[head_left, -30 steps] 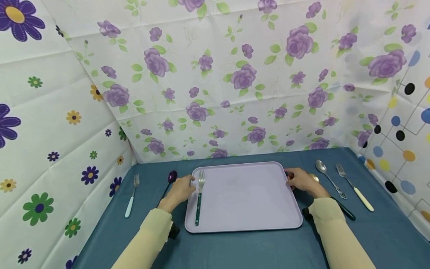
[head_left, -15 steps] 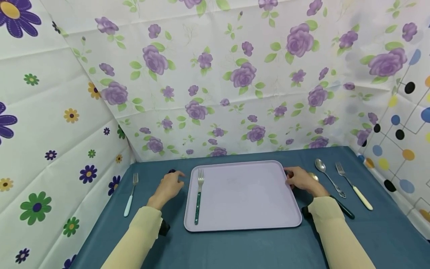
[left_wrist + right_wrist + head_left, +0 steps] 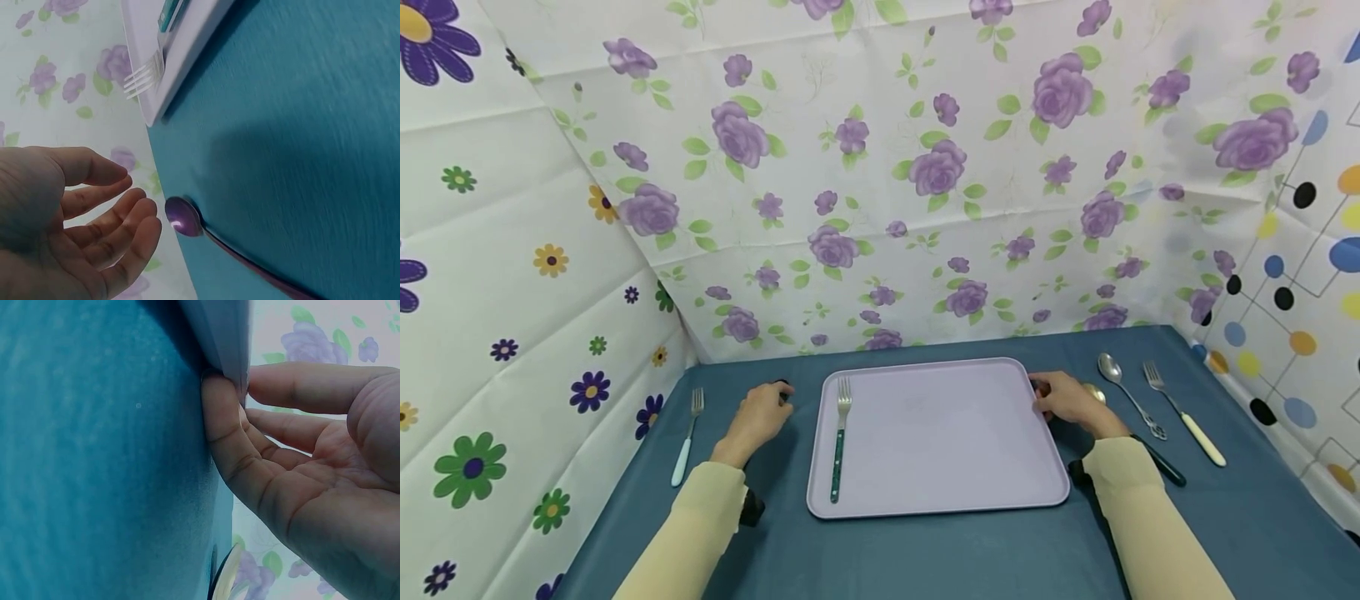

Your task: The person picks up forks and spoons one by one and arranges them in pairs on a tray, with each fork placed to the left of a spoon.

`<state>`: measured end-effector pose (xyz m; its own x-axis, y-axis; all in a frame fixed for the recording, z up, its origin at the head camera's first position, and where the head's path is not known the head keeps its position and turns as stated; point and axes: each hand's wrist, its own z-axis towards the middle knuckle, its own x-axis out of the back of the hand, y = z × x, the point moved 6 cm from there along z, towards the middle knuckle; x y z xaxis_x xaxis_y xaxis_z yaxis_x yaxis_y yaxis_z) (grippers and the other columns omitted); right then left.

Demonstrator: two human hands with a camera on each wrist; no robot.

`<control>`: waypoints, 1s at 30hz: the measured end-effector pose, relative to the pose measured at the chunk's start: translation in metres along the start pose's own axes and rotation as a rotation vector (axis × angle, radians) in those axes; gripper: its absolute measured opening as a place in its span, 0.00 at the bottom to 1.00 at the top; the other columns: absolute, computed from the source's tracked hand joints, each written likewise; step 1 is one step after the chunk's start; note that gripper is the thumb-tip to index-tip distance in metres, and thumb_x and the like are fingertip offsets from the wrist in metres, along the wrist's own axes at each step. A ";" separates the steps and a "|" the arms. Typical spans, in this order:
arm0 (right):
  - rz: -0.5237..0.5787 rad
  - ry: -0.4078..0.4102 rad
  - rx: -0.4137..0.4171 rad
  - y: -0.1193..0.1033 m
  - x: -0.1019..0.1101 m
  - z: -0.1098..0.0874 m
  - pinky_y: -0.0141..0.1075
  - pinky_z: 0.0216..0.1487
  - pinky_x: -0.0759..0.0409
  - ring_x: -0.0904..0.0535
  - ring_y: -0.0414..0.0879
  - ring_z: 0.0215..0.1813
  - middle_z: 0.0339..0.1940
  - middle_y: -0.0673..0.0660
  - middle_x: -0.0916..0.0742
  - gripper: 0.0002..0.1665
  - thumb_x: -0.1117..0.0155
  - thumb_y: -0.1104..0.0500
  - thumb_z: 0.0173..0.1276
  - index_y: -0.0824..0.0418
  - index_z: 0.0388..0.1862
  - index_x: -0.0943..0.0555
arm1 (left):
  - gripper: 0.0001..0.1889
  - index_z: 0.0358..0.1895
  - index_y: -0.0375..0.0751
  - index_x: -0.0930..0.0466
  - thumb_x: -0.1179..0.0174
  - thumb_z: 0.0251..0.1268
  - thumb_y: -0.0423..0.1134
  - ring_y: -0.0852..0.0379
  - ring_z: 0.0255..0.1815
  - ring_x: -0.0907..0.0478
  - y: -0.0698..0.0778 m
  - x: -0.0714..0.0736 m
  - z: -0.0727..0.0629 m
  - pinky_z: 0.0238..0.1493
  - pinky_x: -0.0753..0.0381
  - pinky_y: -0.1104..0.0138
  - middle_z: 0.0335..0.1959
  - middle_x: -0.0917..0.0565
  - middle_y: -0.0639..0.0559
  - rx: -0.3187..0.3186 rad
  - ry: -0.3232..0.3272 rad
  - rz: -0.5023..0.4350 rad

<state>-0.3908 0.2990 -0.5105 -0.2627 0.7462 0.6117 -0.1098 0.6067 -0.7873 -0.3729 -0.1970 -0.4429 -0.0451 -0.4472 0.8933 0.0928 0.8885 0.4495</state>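
In the head view a pale lilac tray (image 3: 947, 442) lies in the middle of the table, with a green-handled fork (image 3: 837, 458) along its left side. My right hand (image 3: 1067, 400) pinches the tray's right edge near the back corner. The right wrist view shows the thumb (image 3: 300, 386) on one side of the rim and a finger tucked beneath it. Left of the tray, my left hand (image 3: 756, 417) hovers with loosely bent fingers and holds nothing. A dark purple spoon (image 3: 183, 215) lies by its fingertips, mostly hidden under the hand in the head view.
At the far left lies a fork with a light blue handle (image 3: 682, 462). Right of the tray are a green-handled spoon (image 3: 1163, 462), partly under the right arm, an ornate silver spoon (image 3: 1123, 386) and a cream-handled fork (image 3: 1201, 437). Flowered cloth (image 3: 880, 183) walls the back.
My left hand has left the tray's left edge and moved left, over the purple spoon. The right hand has stayed at the tray's right edge, and the tray has not visibly moved.
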 end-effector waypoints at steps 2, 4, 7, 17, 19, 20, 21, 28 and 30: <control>0.000 -0.003 -0.006 0.000 0.000 0.000 0.38 0.31 0.19 0.22 0.47 0.26 0.28 0.57 0.22 0.39 0.39 0.75 0.63 0.85 0.73 0.37 | 0.18 0.63 0.30 0.19 0.44 0.74 0.30 0.48 0.36 0.21 -0.003 0.001 0.000 0.35 0.22 0.55 0.43 0.18 0.39 0.003 0.001 0.011; 0.001 -0.004 -0.012 -0.001 0.001 0.000 0.38 0.31 0.19 0.23 0.47 0.27 0.28 0.58 0.23 0.39 0.39 0.75 0.63 0.85 0.73 0.37 | 0.18 0.63 0.29 0.19 0.44 0.73 0.28 0.46 0.38 0.20 -0.007 0.003 0.000 0.38 0.20 0.52 0.43 0.18 0.38 0.009 0.008 0.029; 0.010 -0.004 -0.021 -0.002 0.000 0.000 0.39 0.32 0.18 0.23 0.47 0.28 0.28 0.57 0.23 0.39 0.39 0.75 0.63 0.84 0.73 0.37 | 0.18 0.62 0.29 0.18 0.44 0.71 0.26 0.44 0.40 0.20 -0.013 0.004 0.001 0.42 0.20 0.48 0.43 0.18 0.38 0.017 0.019 0.061; 0.020 -0.007 -0.012 -0.003 0.001 -0.002 0.40 0.33 0.17 0.22 0.47 0.28 0.29 0.58 0.23 0.39 0.39 0.75 0.63 0.85 0.73 0.38 | 0.18 0.61 0.28 0.18 0.42 0.70 0.26 0.44 0.42 0.21 -0.021 0.003 0.003 0.46 0.20 0.47 0.42 0.18 0.38 0.028 0.019 0.092; 0.018 -0.006 -0.015 -0.002 0.001 -0.002 0.40 0.33 0.18 0.22 0.47 0.28 0.29 0.58 0.23 0.39 0.39 0.75 0.63 0.85 0.73 0.38 | 0.19 0.61 0.28 0.18 0.43 0.69 0.26 0.44 0.42 0.21 -0.021 0.003 0.003 0.47 0.20 0.46 0.42 0.18 0.38 0.025 0.019 0.088; 0.017 -0.006 -0.022 -0.001 0.001 -0.001 0.40 0.32 0.18 0.22 0.47 0.28 0.29 0.57 0.23 0.39 0.39 0.75 0.64 0.84 0.73 0.38 | 0.19 0.61 0.28 0.18 0.43 0.69 0.26 0.43 0.43 0.21 -0.022 0.003 0.003 0.48 0.20 0.45 0.43 0.18 0.37 0.025 0.018 0.088; 0.013 -0.008 -0.021 -0.001 0.001 -0.001 0.40 0.32 0.18 0.22 0.47 0.28 0.29 0.57 0.23 0.39 0.40 0.75 0.64 0.85 0.73 0.38 | 0.19 0.61 0.28 0.19 0.43 0.68 0.25 0.42 0.44 0.21 -0.022 0.003 0.002 0.48 0.21 0.45 0.44 0.18 0.36 0.024 0.016 0.086; 0.002 -0.007 -0.025 0.001 0.000 0.000 0.40 0.33 0.18 0.23 0.47 0.28 0.28 0.57 0.23 0.39 0.40 0.74 0.63 0.84 0.74 0.37 | 0.21 0.64 0.27 0.21 0.45 0.69 0.25 0.32 0.55 0.21 -0.035 0.000 0.000 0.55 0.22 0.39 0.57 0.21 0.27 0.065 -0.012 0.077; 0.003 -0.004 -0.014 0.000 0.000 -0.001 0.41 0.33 0.17 0.23 0.47 0.28 0.28 0.57 0.23 0.39 0.39 0.74 0.63 0.85 0.73 0.37 | 0.21 0.64 0.26 0.21 0.44 0.69 0.25 0.31 0.56 0.22 -0.036 -0.001 0.000 0.56 0.23 0.38 0.57 0.21 0.27 0.064 -0.017 0.077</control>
<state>-0.3902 0.2998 -0.5106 -0.2672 0.7470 0.6087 -0.0952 0.6081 -0.7881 -0.3758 -0.2287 -0.4603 -0.0570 -0.3756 0.9250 0.0328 0.9253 0.3777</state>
